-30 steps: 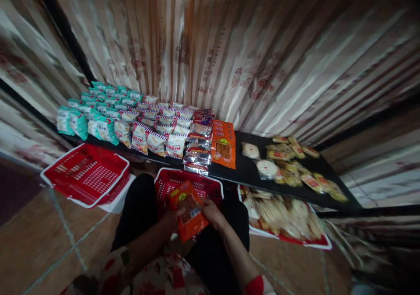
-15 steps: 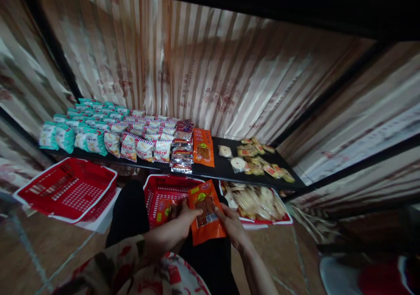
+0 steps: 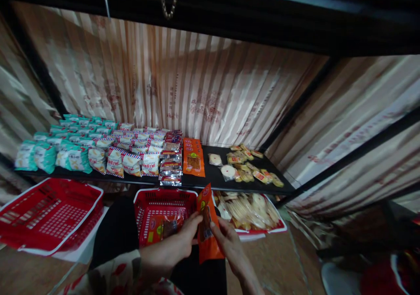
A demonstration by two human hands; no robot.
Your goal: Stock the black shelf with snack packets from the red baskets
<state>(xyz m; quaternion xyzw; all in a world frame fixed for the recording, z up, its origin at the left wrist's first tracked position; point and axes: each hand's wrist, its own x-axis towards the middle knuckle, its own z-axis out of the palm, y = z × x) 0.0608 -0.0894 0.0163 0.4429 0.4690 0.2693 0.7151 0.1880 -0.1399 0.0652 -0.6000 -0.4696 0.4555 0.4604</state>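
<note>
Between my two hands is an orange snack packet (image 3: pixel 207 231), tilted so that it looks narrow from here. My left hand (image 3: pixel 187 233) pinches its left edge with the thumb over the front. My right hand (image 3: pixel 229 244) grips the other edge, its thumb also on the front face. Below and left of it, another orange packet (image 3: pixel 157 229) lies in the middle red basket (image 3: pixel 144 201). Straight ahead on the black shelf (image 3: pixel 210 182), a stack of matching orange packets (image 3: pixel 193 157) stands beside silver-and-red packets (image 3: pixel 171 159).
Teal bags (image 3: pixel 74 157) and white striped bags (image 3: pixel 114 161) fill the shelf's left. Small yellow packs (image 3: pixel 244 172) and round white packs (image 3: pixel 229 172) lie on its right. A red basket (image 3: pixel 75 216) stands left; another holds clear-wrapped packs (image 3: pixel 252 212). A chain (image 3: pixel 169 12) hangs overhead.
The orange packet has turned from facing me to a steep slant, still in both hands. My view has shifted so the shelf sits lower and further left.
</note>
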